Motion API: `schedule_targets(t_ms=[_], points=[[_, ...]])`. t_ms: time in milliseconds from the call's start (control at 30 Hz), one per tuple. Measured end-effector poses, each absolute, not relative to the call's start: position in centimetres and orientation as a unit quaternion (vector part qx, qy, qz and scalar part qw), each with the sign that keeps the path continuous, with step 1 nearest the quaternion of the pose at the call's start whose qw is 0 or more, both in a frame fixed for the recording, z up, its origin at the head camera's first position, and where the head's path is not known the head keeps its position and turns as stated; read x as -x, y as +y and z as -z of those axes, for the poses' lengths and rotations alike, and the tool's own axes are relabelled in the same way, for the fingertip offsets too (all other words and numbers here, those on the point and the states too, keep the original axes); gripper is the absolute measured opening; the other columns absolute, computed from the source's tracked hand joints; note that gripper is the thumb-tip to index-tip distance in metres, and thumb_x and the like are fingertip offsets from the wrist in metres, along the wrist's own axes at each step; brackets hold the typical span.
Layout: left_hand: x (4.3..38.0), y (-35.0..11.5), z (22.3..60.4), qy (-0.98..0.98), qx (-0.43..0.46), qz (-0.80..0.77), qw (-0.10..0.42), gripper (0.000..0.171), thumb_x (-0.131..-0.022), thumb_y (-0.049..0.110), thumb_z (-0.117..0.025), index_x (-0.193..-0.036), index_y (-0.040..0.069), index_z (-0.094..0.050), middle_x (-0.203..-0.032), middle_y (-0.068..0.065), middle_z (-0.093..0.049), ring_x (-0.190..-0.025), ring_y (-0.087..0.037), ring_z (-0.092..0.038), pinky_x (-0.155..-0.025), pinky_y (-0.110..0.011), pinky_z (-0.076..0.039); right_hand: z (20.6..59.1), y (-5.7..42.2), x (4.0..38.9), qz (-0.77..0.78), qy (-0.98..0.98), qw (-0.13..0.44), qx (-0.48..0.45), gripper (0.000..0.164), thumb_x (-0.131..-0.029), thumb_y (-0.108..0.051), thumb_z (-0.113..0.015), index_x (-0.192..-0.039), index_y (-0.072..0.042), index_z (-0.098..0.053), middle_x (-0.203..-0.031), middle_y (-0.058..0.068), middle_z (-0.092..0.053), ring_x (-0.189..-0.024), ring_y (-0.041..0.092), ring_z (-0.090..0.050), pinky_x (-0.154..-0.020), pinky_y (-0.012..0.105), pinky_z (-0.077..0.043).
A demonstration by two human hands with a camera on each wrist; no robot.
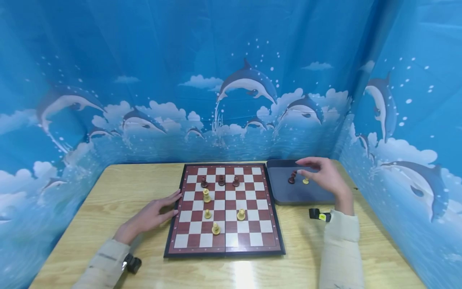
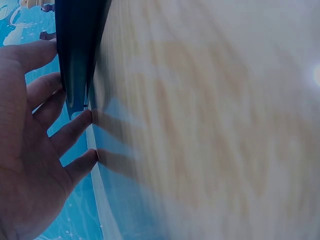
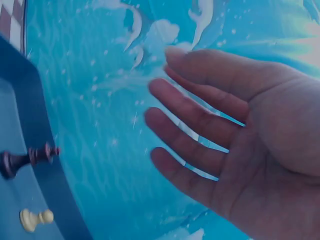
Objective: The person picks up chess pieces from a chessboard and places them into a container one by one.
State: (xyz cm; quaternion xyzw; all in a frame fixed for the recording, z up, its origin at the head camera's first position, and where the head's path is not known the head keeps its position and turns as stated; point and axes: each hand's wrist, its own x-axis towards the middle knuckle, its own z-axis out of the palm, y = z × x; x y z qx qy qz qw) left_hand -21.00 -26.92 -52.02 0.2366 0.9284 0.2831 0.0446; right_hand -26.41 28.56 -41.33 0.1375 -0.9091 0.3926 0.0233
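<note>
My left hand rests at the left edge of a folding chessboard. In the left wrist view its fingers are spread, some touching the board's dark side. Over the grey tray hovers my right hand, its fingers loosely bent and holding nothing. Below it in the tray stand a tall dark chess piece and a light pawn. The right wrist view shows the same dark piece and pawn apart from the fingers.
On the board stand three dark pieces, one a dark piece near the middle seam, and several light ones, including a tall light piece and a light knight-like piece. The wooden table meets a blue dolphin curtain.
</note>
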Motion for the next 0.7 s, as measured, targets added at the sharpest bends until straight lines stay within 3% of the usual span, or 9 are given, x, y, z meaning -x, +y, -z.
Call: schedule_targets(t_ms=[233,500,700], points=[[20.9,-26.9,52.0,0.928,-0.237,-0.285,0.042,0.063,-0.103,0.041,-0.058,-0.155,0.01,-0.041,-0.163,-0.014,-0.033,-0.144,-0.047,-0.038,-0.115,-0.063,-0.035,40.9,26.8,26.3,-0.394,-0.898,-0.03,-0.195,0.034,-0.095,-0.018,-0.074,-0.128,-0.008,-0.07,-0.129,0.014,-0.069,-0.117,0.033,-0.063,-0.1,0.054,-0.054],[20.9,-26.9,51.9,0.929,-0.235,-0.281,0.043,0.063,-0.104,0.042,-0.057,-0.156,0.011,-0.04,-0.163,-0.013,-0.033,-0.144,-0.046,-0.038,-0.115,-0.063,-0.035,42.1,24.5,27.3,-0.408,-0.874,-0.088,-0.251,0.039,-0.091,-0.016,-0.078,-0.128,-0.006,-0.069,-0.128,0.015,-0.069,-0.115,0.034,-0.064,-0.095,0.044,-0.056],[21.0,-26.9,52.0,0.929,-0.233,-0.283,0.046,0.064,-0.103,0.043,-0.057,-0.156,0.011,-0.04,-0.164,-0.013,-0.032,-0.145,-0.046,-0.037,-0.116,-0.063,-0.035,42.8,22.7,27.9,-0.421,-0.849,-0.156,-0.278,0.038,-0.091,-0.01,-0.076,-0.128,-0.004,-0.069,-0.131,0.022,-0.066,-0.124,0.043,-0.059,-0.106,0.06,-0.048]])
